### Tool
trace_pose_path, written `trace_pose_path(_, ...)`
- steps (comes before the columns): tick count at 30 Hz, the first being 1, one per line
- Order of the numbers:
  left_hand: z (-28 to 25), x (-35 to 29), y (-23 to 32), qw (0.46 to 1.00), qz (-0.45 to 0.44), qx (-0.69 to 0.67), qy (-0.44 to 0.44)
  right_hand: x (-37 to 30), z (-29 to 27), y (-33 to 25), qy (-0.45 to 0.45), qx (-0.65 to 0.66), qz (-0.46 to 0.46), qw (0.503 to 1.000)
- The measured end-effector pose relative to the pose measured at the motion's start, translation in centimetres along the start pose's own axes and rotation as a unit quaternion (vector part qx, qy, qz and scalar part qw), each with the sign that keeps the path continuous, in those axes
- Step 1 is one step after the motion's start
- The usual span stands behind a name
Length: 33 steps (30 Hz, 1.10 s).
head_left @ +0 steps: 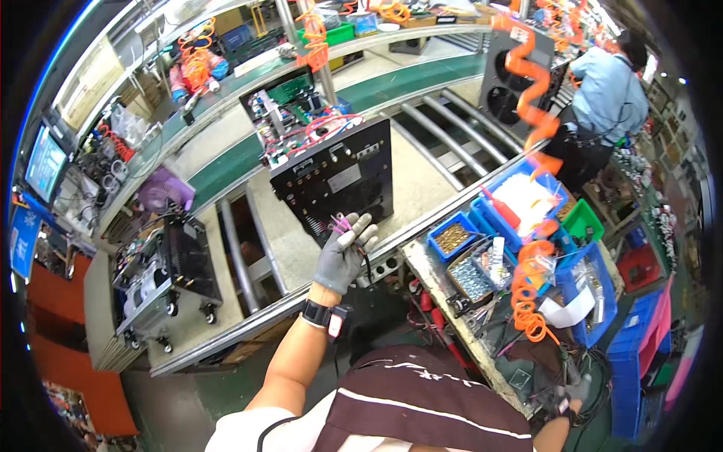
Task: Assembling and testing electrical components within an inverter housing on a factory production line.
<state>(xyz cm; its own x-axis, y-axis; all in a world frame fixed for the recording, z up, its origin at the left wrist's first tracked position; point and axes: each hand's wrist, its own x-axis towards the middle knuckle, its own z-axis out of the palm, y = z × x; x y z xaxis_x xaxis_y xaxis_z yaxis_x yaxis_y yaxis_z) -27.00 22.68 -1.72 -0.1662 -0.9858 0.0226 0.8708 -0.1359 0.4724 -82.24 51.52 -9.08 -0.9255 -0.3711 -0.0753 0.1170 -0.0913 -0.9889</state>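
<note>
At the far left, a monitor (45, 162) is being shown tilted beside a rack of cables. Below it, a black unit (167, 275) on castors is being carried on the conveyor (226, 169), well apart from the hands.

Toward the middle, the left hand (343, 256), gloved in grey, is being held up against the lower edge of the black panel (335, 177). The grip is closed: a small pink tool (343, 224) is being pinched between thumb and fingers, its tips pointing up at the panel's lower edge and touching or nearly touching it; which cannot be told. A black wristband (320, 314) is being worn on that forearm. The panel is being stood nearly upright on a pale tray, with red and white wires (316, 128) being bundled behind its top.

Further right, the tabletop (433, 275) is being crowded with blue bins (452, 237) of screws and small parts, a green bin (584, 222) and an orange coiled hose (527, 290) hanging across them.

At the lower right, the right hand (576, 395), also gloved, is being lowered beside the tabletop's edge among dark cables; whether its grip is open or closed cannot be told, as it is small and partly hidden.

At the upper right, another person (606, 94) in a blue shirt is being seen from behind.
</note>
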Motion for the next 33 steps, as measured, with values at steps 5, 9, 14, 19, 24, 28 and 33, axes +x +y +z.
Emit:
trace_pose_path(5, 0.1, -0.5, 0.4, 0.995, -0.030, -0.087, -0.022, -8.2, 13.3, -2.5, -0.250, 0.094, 0.074, 0.961)
trace_pose_path(9, 0.4, -1.9, 1.6, 0.988, -0.046, -0.144, -0.040, -13.0, 20.3, -1.7, -0.415, 0.105, 0.183, 0.885)
trace_pose_path(14, -0.3, -4.1, 2.7, 0.981, -0.004, -0.195, 0.014, -16.3, 24.5, 0.4, -0.524, 0.082, 0.292, 0.796)
trace_pose_path(19, -1.1, -5.3, 3.6, 0.973, 0.011, -0.228, 0.023, -17.5, 25.8, 1.5, -0.559, 0.073, 0.361, 0.743)
trace_pose_path(24, -3.0, -4.8, 4.2, 0.972, 0.005, -0.235, 0.012, -18.2, 25.8, 1.0, -0.562, 0.088, 0.405, 0.716)
trace_pose_path(28, -4.6, -3.6, 4.0, 0.979, -0.024, -0.202, 0.009, -18.5, 25.4, 0.1, -0.554, 0.110, 0.435, 0.701)
trace_pose_path(33, -5.2, -2.0, 3.5, 0.974, -0.180, -0.023, 0.134, -18.7, 24.6, -1.3, -0.536, 0.153, 0.468, 0.686)
